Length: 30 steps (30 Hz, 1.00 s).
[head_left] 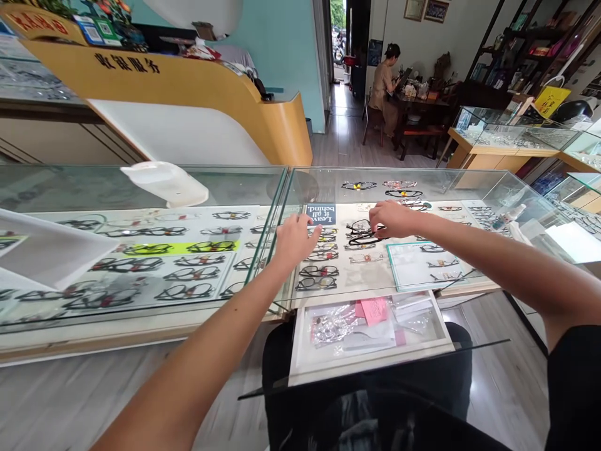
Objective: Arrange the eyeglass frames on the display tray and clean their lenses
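Observation:
My right hand (393, 219) is inside the glass display case, its fingers pinched on a pair of black-framed eyeglasses (365, 238). That frame is just above the white display surface, among other glasses. Close to the glass divider between two cases is my left hand (295, 238), fingers loosely bent and apart, with nothing visible in it. A column of dark eyeglasses (319, 271) lies below and beside it. Behind its fingertips stands a dark blue printed card (321, 214). A teal-edged board (399, 266) with several glasses lies under my right forearm.
An open drawer (300, 360) with plastic bags and a pink paper juts out over my lap. A glass pane's edge (483, 347) crosses in front of me. On the left case are a white plastic holder (164, 181) and a white sheet (42, 250). A seated person (385, 88) is far back.

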Tool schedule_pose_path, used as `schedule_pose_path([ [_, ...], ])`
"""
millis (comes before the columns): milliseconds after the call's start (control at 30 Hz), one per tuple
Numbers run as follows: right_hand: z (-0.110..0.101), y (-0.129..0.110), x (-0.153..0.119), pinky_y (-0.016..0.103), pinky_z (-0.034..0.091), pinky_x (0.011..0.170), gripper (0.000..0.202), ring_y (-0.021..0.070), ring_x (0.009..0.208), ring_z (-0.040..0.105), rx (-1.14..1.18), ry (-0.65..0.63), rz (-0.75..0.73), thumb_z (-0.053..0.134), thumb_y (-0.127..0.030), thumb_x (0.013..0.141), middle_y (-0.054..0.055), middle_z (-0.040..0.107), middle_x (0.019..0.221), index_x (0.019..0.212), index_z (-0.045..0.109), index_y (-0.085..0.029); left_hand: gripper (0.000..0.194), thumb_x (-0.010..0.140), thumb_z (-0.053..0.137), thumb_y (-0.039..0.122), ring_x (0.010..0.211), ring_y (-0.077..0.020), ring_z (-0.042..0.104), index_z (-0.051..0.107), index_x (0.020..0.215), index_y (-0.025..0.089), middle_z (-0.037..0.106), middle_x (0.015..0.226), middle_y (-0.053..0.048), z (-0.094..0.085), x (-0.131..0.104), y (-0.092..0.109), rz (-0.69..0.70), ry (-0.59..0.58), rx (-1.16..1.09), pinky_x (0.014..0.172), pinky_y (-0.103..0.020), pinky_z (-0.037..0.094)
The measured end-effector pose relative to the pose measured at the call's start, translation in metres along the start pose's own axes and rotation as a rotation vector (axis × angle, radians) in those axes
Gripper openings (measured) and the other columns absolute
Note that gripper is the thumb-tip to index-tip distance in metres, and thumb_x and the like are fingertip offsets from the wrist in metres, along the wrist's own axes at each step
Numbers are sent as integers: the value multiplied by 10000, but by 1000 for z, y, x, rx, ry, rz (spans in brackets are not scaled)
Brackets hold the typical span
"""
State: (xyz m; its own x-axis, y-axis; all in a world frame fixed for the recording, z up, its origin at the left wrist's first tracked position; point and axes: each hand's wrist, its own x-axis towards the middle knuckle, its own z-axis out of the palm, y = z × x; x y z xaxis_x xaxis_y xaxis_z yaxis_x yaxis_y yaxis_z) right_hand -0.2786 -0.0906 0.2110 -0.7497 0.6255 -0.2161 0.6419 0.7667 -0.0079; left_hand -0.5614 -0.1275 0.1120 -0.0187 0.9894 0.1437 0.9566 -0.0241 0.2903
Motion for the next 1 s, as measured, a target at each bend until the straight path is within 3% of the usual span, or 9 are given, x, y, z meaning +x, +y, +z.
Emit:
schedule_pose_path([
  [133, 18, 3, 9, 403, 404, 933, 152, 319, 1160, 653, -9, 25, 19, 741, -280, 958, 123, 816, 1189, 986, 861, -191, 323, 1058, 470, 454, 1247, -393, 626, 627, 1181, 200, 670, 1243, -186, 0, 0, 1, 0, 0, -3, 1056, -538, 492],
  [467, 36, 17, 16, 388, 412, 951, 175, 315, 1197, 657, 90, 57, 44, 721, -315, 963, 138, 785, 1275, 1021, 832, -192, 348, 1067, 442, 463, 1239, -400, 622, 625, 1185, 192, 671, 1248, -196, 2, 0, 0, 9, 8, 3, 1036, -545, 496],
  [600, 37, 14, 12, 407, 438, 1008, 192, 309, 1229, 660, 124, 44, 63, 670, -302, 992, 123, 801, 1264, 1054, 817, -197, 343, 1062, 446, 461, 1235, -399, 623, 631, 1171, 194, 670, 1249, -199, 3, 1, 0, 8, 18, -5, 1030, -534, 498],
  [700, 27, 6, 7, 487, 432, 1109, 212, 363, 1365, 604, 125, 67, 127, 715, -335, 969, 157, 734, 1433, 1090, 818, -195, 339, 1060, 449, 460, 1235, -397, 626, 634, 1166, 196, 665, 1260, -198, 3, 1, 0, 6, 24, -4, 1025, -527, 499],
  [800, 12, -17, -6, 549, 433, 1148, 254, 381, 1385, 591, 178, 261, 144, 712, -334, 969, 182, 661, 1522, 1157, 796, -185, 339, 1066, 448, 463, 1234, -395, 630, 632, 1168, 198, 666, 1263, -196, 2, 0, 0, 7, 19, 2, 1027, -523, 498],
  [867, 12, -44, -19, 499, 478, 1105, 239, 320, 1264, 656, 284, 410, 50, 619, -297, 1021, 146, 728, 1381, 1177, 773, -203, 328, 1064, 462, 455, 1229, -394, 633, 629, 1175, 196, 669, 1259, -197, 1, 0, 1, 9, 9, 14, 1030, -526, 496],
  [933, 30, -78, -35, 404, 529, 1013, 237, 253, 1127, 703, 423, 378, -120, 572, -298, 1055, 87, 776, 1228, 1188, 759, -242, 323, 1063, 472, 449, 1220, -394, 635, 627, 1183, 191, 671, 1257, -200, 0, -1, 2, 13, 4, 24, 1029, -533, 497],
  [1000, 65, -111, -47, 323, 547, 942, 216, 207, 1076, 723, 475, 169, -287, 613, -345, 1055, 46, 792, 1201, 1187, 768, -274, 323, 1065, 473, 445, 1217, -396, 635, 625, 1187, 188, 670, 1252, -203, -1, -2, 3, 17, 4, 27, 1024, -538, 500],
])
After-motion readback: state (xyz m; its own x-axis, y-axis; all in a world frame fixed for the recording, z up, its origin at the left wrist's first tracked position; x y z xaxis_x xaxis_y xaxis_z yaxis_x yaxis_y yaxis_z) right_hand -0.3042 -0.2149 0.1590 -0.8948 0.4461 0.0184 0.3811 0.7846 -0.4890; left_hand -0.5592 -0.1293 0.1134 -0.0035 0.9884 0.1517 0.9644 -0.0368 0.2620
